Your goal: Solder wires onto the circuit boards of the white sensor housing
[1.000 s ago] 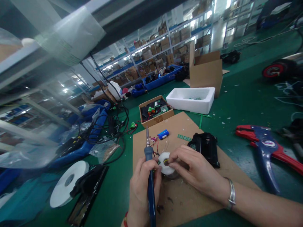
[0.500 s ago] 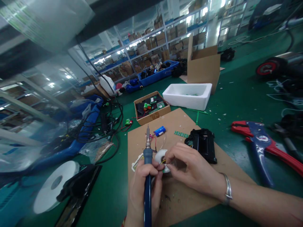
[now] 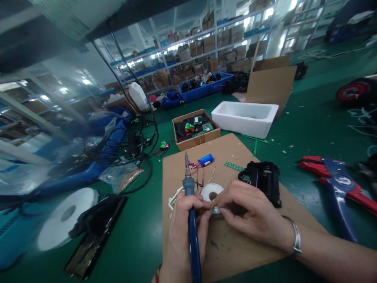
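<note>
**Item:** small wired part [image 3: 215,209] with a green edge and yellow wire, exact kind too small to tell.
**Position:** between the hands, touching the lower edge of a white reel [image 3: 211,192], above a cardboard sheet [image 3: 176,184].
**Left hand** [image 3: 182,237]**:** closed around the blue handle of a soldering iron [image 3: 189,186].
**Right hand** [image 3: 253,212]**:** narrow pinch on the part, thumb and fingers meeting.
**Containers:** beyond the hands, a cardboard tray [image 3: 196,144] held circuit boards, green components and wires; beyond the right hand, a white foam box [image 3: 243,127] held small green pieces.
**Axis:** iron ran lengthwise away from the person, tip forward and up, clear of the part.
**Beside right hand:** black plastic housing [image 3: 263,182], touching the sheet.
**Ahead of hands:** blue cell [image 3: 205,160], green circuit strip [image 3: 234,166].
</note>
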